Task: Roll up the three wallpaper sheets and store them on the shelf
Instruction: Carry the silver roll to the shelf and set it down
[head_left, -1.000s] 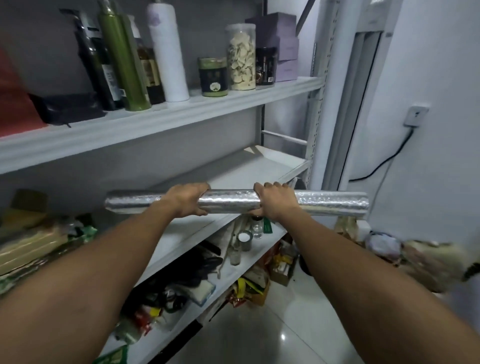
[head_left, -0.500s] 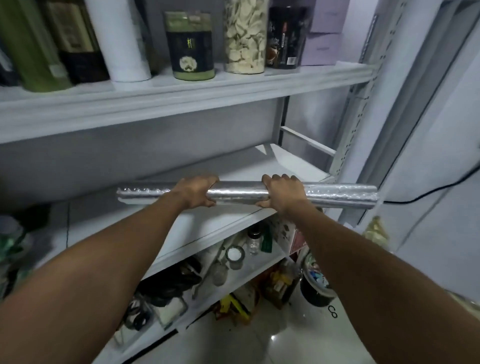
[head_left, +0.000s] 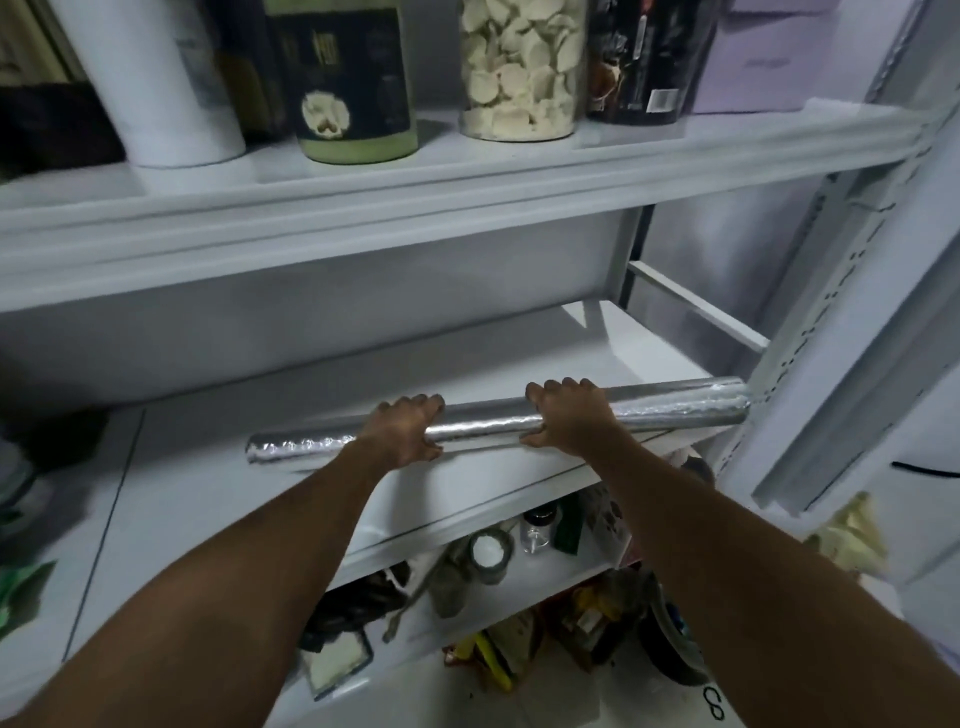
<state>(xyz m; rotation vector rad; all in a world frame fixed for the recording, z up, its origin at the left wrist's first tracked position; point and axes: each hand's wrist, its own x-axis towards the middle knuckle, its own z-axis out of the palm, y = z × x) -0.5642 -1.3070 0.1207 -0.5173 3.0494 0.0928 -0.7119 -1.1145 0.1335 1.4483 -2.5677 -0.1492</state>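
The fingers (head_left: 415, 402) of both hands curl over the silver wallpaper roll (head_left: 483, 428). Their tips are hidden on its far side, and only knuckles and the thumbs underneath show. The left hand (head_left: 405, 431) grips the roll left of its middle and the right hand (head_left: 569, 421) grips it right of the middle. Each hand's fingers are close together, and a short stretch of foil shows between the hands. The roll lies nearly level over the front part of the middle shelf (head_left: 208, 493); I cannot tell whether it rests on the board or hangs just above it. Its right end is just beside the perforated upright post (head_left: 831, 312), and its left end is over open board. Behind the roll the white board runs on to the back wall. Overhead, the upper shelf (head_left: 467, 208) carries a jar of pale slices (head_left: 522, 67) and bottles, all cut off by the top edge. The clutter on the lower shelf (head_left: 571, 577) is blurred.
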